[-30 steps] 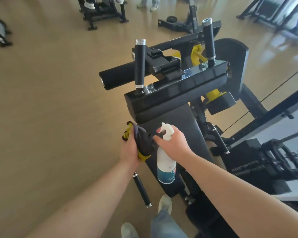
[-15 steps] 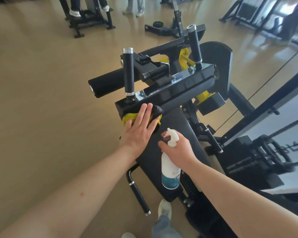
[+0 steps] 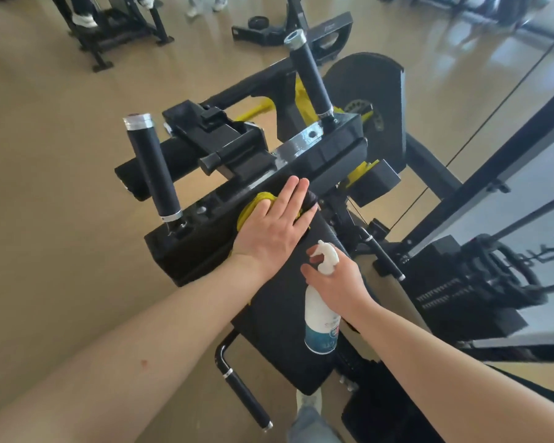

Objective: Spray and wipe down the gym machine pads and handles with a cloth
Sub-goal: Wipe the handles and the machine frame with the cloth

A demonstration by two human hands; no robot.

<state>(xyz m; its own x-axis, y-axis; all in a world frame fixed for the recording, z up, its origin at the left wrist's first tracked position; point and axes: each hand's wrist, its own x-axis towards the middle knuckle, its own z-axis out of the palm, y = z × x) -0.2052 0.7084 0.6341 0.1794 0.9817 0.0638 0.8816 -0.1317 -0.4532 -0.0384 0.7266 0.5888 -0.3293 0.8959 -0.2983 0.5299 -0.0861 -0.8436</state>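
Note:
My left hand (image 3: 274,223) lies flat with straight fingers on a yellow and dark cloth (image 3: 251,204), pressing it against the upper black pad (image 3: 192,241) of the gym machine. My right hand (image 3: 336,282) grips the neck of a white spray bottle (image 3: 320,318) with a blue label, held upright over the sloping black seat pad (image 3: 279,330). Two upright black handles rise from the pad bar, a near handle (image 3: 155,171) on the left and a far handle (image 3: 311,71) on the right.
A low side handle (image 3: 243,394) sticks out beside the seat. The weight stack (image 3: 454,292) and slanted frame bars stand to the right. Other machines (image 3: 109,24) and people's feet are across the tan floor. My shoe (image 3: 309,402) shows below the seat.
My left hand went from holding the bunched cloth beside the bottle to pressing it flat on the upper pad, then slid it right along the pad. The bottle stayed upright.

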